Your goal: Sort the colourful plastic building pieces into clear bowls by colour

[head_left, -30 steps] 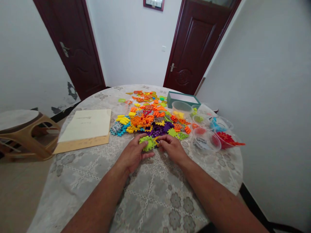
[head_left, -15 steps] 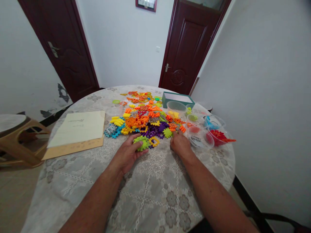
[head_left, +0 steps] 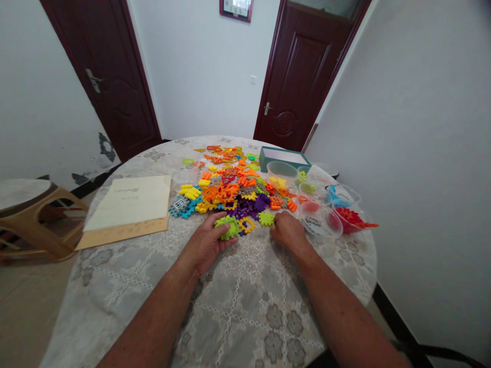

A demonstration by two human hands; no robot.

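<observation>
My left hand (head_left: 209, 243) is closed around a lime-green building piece (head_left: 227, 228) with toothed edges, the thumb lying across its face. A yellow open-framed piece (head_left: 247, 225) lies just to the right of it. My right hand (head_left: 288, 231) has its fingers pinched at the right edge of a flat lime-green gear-edged piece (head_left: 266, 219). Its fingertips are partly hidden behind the knuckles. Directly beyond both hands spreads a heap of interlocking plastic pieces (head_left: 220, 193) in orange, yellow, purple, blue and grey.
Clear plastic tubs (head_left: 322, 227) with sorted pieces stand at the right, one holding red parts (head_left: 349, 220). A green box (head_left: 286, 157) sits behind them. Paper sheets (head_left: 128, 202) lie on the left of the patterned tablecloth (head_left: 238, 306). A wooden stool (head_left: 42, 220) stands beyond the left edge.
My right hand has drawn the flat lime-green piece slightly away from the heap, toward me. My left hand keeps its hold on its piece. The view has shifted slightly.
</observation>
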